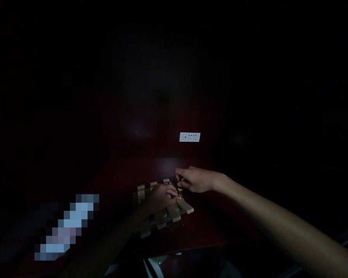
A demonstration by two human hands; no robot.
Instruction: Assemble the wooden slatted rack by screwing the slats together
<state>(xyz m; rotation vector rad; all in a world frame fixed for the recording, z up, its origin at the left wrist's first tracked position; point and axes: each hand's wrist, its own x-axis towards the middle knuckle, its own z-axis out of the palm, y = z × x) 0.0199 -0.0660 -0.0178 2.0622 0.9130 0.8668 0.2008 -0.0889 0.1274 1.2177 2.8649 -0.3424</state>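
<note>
In my right hand [195,179], closed and held above the work, is a screwdriver [180,189] with a yellow and black handle, its tip pointing down at a pale wooden slat [186,206]. My left hand [161,197] lies across a slatted wooden piece [161,221] made of several short slats in a row. Its fingers are bent together beside the screwdriver's tip. What those fingertips pinch is too small and dark to make out. Part of the slatted piece is hidden under my left hand.
The slatted piece lies on a dark red tabletop [203,227], whose front edge runs just below it. A white socket plate [190,137] is on the wall behind. At the left is a bright pixelated slanted patch [72,220]. The surroundings are very dark.
</note>
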